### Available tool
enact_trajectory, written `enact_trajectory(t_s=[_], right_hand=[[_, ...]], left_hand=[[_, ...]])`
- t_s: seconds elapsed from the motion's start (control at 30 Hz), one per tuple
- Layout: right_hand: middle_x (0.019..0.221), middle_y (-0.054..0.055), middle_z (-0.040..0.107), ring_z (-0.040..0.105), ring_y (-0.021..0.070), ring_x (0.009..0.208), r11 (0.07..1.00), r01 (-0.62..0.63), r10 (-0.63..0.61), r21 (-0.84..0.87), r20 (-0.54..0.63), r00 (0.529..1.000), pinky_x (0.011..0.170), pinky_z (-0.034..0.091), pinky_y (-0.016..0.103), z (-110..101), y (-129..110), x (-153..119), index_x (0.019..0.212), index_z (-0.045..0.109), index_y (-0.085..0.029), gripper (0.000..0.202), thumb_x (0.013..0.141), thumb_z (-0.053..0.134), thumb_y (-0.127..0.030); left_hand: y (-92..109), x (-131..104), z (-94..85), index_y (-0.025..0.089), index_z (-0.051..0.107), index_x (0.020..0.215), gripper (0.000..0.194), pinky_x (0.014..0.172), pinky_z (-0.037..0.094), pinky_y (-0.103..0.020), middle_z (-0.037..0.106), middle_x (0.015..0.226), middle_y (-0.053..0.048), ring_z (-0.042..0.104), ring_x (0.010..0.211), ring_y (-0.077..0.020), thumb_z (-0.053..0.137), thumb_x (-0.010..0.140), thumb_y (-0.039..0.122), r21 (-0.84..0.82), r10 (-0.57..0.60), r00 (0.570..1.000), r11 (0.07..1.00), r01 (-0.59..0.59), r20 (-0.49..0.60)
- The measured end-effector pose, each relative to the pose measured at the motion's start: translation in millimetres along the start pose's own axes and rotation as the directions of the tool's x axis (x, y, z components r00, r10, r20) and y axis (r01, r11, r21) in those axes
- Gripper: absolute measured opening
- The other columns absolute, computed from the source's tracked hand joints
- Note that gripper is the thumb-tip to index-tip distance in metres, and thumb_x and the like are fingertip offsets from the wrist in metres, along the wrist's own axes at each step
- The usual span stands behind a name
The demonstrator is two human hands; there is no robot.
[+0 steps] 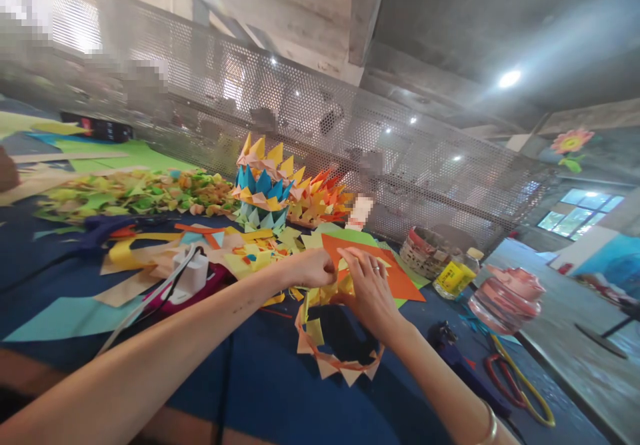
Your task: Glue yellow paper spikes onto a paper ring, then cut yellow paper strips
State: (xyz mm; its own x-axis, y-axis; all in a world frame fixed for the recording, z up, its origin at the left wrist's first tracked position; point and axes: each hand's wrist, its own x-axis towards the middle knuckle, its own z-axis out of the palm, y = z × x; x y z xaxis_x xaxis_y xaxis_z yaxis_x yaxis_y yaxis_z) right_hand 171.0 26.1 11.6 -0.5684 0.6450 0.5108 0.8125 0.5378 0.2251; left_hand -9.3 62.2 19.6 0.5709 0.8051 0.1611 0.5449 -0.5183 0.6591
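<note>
A ring of folded paper points (346, 370), peach at the front with yellow pieces at the back, stands on the dark blue table. My right hand (369, 286) has its thumb and bent fingers closed on the ring's yellow far side. Close beside it, to the left, my left hand (313, 269) is curled shut over the same yellow section; whatever its fingertips pinch is hidden. Just beyond my hands lie an orange sheet (407, 286) and small yellow pieces. Finished-looking pointed paper rings in blue and yellow (263, 188) are stacked behind, with orange ones (327, 195) beside them.
Left are a heap of folded pieces (135, 195), paper strips, and a white plug adapter (191, 275) with cables. To the right are a basket (423, 255), a yellow-labelled bottle (456, 276), a pink jug (507, 298), scissors (525, 385) and a dark blue tool (463, 365).
</note>
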Motion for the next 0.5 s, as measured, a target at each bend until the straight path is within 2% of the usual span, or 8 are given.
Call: enact_trajectory(t_s=[0.3, 0.5], right_hand=[[0.128, 0.012, 0.050, 0.044, 0.0274, 0.118, 0.996, -0.067, 0.067, 0.062, 0.001, 0.998, 0.096, 0.037, 0.044, 7.1, -8.8, 1.9, 0.133, 0.035, -0.021, 0.067, 0.075, 0.070, -0.021], [0.126, 0.012, 0.052, 0.044, 0.0280, 0.116, 0.994, -0.070, 0.070, 0.084, 0.007, 0.998, 0.095, 0.035, 0.043, 10.0, -7.8, 0.9, 0.131, 0.038, -0.019, 0.061, 0.077, 0.068, -0.020]], left_hand=[[8.1, -1.5, -1.0, 0.017, 0.043, 0.046, 0.017, 0.047, 0.022, -0.025, 0.034, 0.043, 0.006, 0.034, 0.047, -0.0103, 0.048, 0.062, 0.015, 0.009, -0.017, 1.000, 1.000, 0.017, 0.019], [6.6, -2.2, -1.2, 0.017, 0.048, 0.049, 0.013, 0.045, 0.024, -0.024, 0.037, 0.044, 0.007, 0.036, 0.047, -0.0098, 0.055, 0.060, 0.016, 0.035, -0.020, 0.996, 0.999, 0.017, 0.085]])
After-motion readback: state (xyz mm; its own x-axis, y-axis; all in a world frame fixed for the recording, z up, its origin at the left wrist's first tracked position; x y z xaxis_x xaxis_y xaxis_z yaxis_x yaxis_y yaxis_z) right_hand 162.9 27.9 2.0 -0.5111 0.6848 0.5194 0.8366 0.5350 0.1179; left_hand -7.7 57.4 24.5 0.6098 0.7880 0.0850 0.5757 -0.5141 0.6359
